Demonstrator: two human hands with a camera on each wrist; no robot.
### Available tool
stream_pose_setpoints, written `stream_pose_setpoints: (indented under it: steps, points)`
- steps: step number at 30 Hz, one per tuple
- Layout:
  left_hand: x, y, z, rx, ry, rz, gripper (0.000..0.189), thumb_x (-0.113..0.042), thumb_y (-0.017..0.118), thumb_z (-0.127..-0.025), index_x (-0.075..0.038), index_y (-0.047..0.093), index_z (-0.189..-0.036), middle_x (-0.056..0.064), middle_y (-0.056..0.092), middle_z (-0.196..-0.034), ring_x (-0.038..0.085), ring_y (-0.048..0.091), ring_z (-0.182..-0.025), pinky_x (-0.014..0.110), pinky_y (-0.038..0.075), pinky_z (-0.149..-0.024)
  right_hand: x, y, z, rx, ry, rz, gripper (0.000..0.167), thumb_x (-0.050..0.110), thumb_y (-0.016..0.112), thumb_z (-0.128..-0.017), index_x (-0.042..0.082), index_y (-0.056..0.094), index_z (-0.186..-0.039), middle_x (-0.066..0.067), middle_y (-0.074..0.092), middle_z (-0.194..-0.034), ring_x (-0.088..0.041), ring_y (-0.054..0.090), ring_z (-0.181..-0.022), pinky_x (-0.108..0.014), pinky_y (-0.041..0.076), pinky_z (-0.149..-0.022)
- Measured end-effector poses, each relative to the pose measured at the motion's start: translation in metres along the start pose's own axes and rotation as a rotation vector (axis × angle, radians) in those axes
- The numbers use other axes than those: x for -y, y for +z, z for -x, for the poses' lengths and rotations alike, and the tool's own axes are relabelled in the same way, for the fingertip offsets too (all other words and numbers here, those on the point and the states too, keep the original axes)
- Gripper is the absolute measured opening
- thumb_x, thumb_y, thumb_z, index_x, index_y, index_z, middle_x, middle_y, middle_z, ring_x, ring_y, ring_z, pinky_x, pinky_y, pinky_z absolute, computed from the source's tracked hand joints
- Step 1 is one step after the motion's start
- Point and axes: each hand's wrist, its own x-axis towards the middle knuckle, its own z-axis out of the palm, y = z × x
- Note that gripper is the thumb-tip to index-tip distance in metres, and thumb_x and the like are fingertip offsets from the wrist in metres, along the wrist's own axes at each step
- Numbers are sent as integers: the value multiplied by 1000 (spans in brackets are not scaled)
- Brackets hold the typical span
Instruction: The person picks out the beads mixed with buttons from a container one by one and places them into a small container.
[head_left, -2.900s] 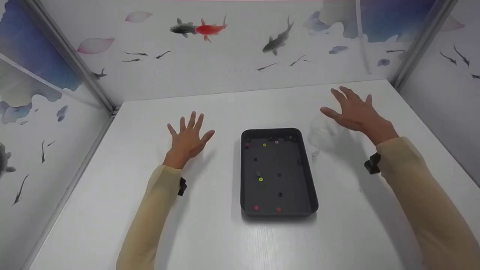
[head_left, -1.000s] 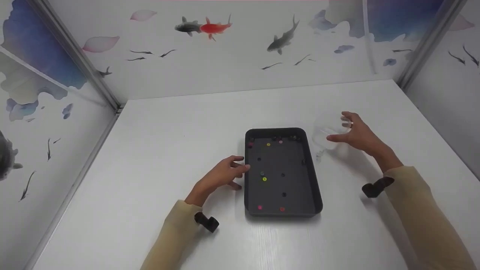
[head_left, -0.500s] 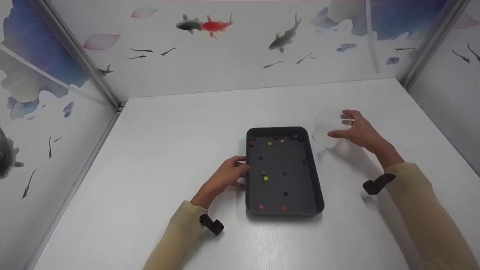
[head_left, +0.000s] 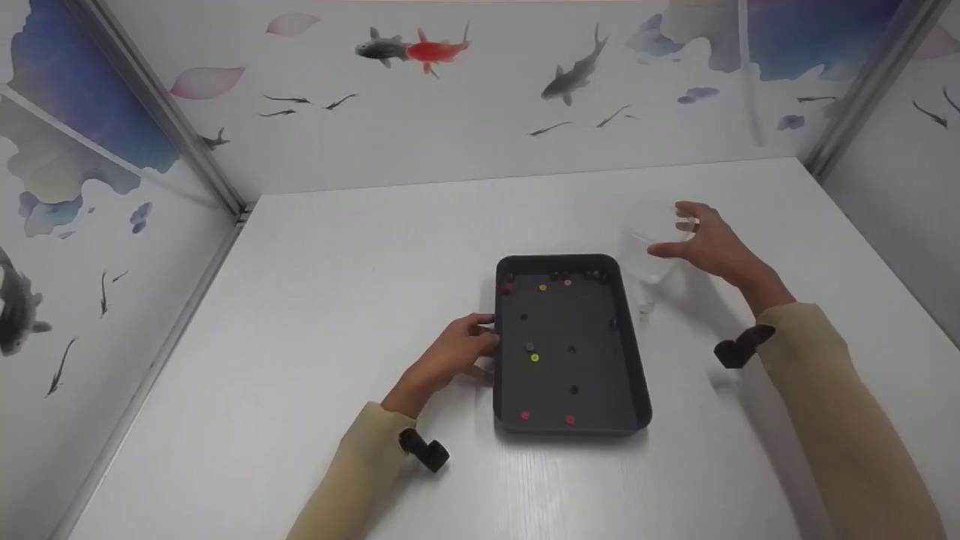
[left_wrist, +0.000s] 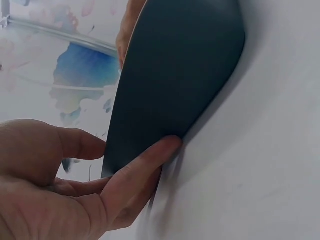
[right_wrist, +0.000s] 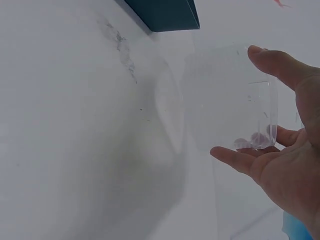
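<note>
My left hand (head_left: pixel 452 347) holds the left side of a dark grey rectangular tray (head_left: pixel 555 431), with fingers at the rim and against the outer wall in the left wrist view. Small beads of several colours, such as a yellow bead (head_left: pixel 535 358) and a pink bead (head_left: pixel 525 415), lie scattered in the tray. To the tray's right, my right hand (head_left: pixel 709 244) grips a clear plastic box (right_wrist: pixel 225 95) between thumb and fingers. A few pale round pieces (right_wrist: pixel 257 140) sit at the box's lower corner in the right wrist view.
A white table (head_left: pixel 360 262) lies under everything, with printed panels (head_left: pixel 480 112) at its back and sides. Beside the tray's right wall is a faint pattern of shadow or reflected light (head_left: pixel 645 309). Black wrist cameras (head_left: pixel 425 450) are worn on both sleeves.
From spread and apart, my left hand has come to the tray's left side and my right hand to the clear box. In the last half second the box has shifted slightly up and back.
</note>
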Motion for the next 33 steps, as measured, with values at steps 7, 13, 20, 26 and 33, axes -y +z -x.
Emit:
stream_pose_setpoints:
  steps: [7,13,20,26,33]
  points:
    - [-1,0,-1,-2,-5,-14,64,-16,61,-95,-5,37,-153,21,50,-146,32,65,-119,40,65,-77,11,-2,-13,17,-20,37,109,46,77,-85,5,10,-160,-24,19,-164,-43,23,-151,-62,32,-119]
    - [0,-2,-2,14,9,-19,64,-15,62,-94,-4,38,-152,22,51,-144,30,65,-115,41,65,-77,20,1,-23,33,-27,62,104,44,76,-87,6,13,-160,-23,20,-165,-43,23,-152,-62,31,-120]
    - [2,-2,-3,21,1,-13,63,-13,63,-94,-5,40,-152,20,54,-142,29,66,-115,40,65,-76,34,11,-31,61,-45,38,102,40,77,-88,9,13,-161,-20,19,-166,-40,21,-153,-61,31,-120]
    - [0,-1,-3,18,10,-34,60,-13,63,-95,-5,42,-151,19,55,-141,25,65,-112,38,65,-77,50,22,-36,67,-79,19,99,34,77,-88,12,15,-161,-16,17,-167,-39,21,-154,-61,32,-120]
    - [0,-3,1,13,11,-38,59,-13,62,-96,-5,42,-150,19,55,-141,27,65,-112,39,65,-77,63,42,-48,105,-98,3,97,29,77,-87,13,15,-161,-14,16,-168,-36,19,-155,-60,31,-121]
